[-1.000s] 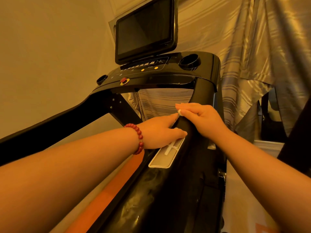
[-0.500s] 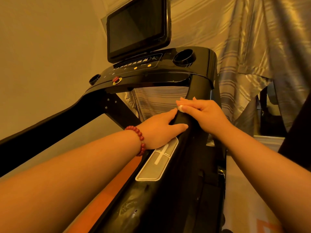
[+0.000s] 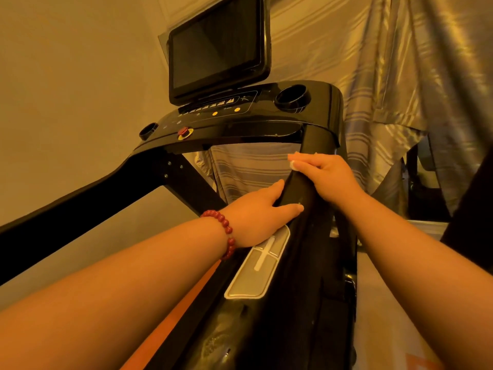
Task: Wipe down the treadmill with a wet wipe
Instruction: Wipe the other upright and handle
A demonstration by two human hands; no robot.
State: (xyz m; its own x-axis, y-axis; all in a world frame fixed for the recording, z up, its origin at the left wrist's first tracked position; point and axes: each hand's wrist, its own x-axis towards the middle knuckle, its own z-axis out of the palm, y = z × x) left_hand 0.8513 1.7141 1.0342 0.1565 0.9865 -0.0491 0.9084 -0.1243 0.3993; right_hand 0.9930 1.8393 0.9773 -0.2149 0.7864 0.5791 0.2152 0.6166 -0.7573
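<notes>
The black treadmill fills the view, its right handrail running up to the console. My right hand wraps over the top of that rail just below the console, pressing a small white wet wipe that peeks out past my fingertips. My left hand, with a red bead bracelet on its wrist, grips the same rail lower down, thumb on top, just above a silver sensor plate. Most of the wipe is hidden under my right fingers.
A dark screen stands above the console, with a red stop button and a cup holder. The left handrail crosses at left. Striped curtains hang behind. An orange deck strip shows below.
My right hand has slid the wipe up the right rail toward the console. My left hand stays gripping the rail below it, and the view has tilted slightly.
</notes>
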